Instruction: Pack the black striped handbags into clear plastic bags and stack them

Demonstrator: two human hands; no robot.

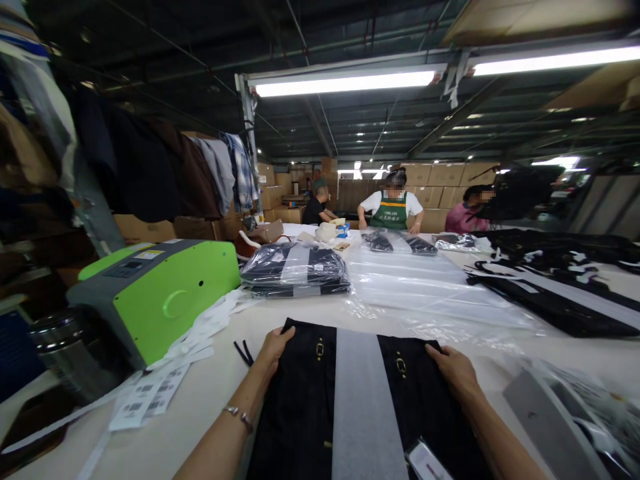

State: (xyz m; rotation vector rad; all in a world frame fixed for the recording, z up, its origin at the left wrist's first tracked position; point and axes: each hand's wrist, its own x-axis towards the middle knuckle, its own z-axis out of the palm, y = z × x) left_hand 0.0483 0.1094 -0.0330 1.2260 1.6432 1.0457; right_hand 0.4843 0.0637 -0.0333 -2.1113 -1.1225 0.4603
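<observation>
A black garment (300, 393) is lying flat on the table (210, 393), directly below the head camera, and is running out of view at 6 o'clock. With 12 o'clock pointing away from the wearer, I am reading its visible long axis as 12 to 6, the line that a white paper strip (367, 407) is following down the middle. Two gold buckles (319, 349) are flanking the strip near the far edge.

My left hand (273, 347) is pinching the far corner at 11 o'clock; my right hand (455, 370) is pinching the opposite corner at 1 o'clock. Each grip is closing thumb over cloth, with no gap showing; the fingers beneath are mostly hiding from me. From the left grip the garment is extending toward 4 and 5 o'clock, from the right grip toward 7 and 8.

Clear plastic sheets (425, 287) are spreading beyond the far edge, between 12 and 1 o'clock; I am judging the right hand to be the nearer one. Whether plastic and cloth are touching, I am not managing to tell. A bagged stack (300, 267) is sitting toward 11 o'clock, nearer the left hand, with a green machine (187, 293) standing at 10.
</observation>
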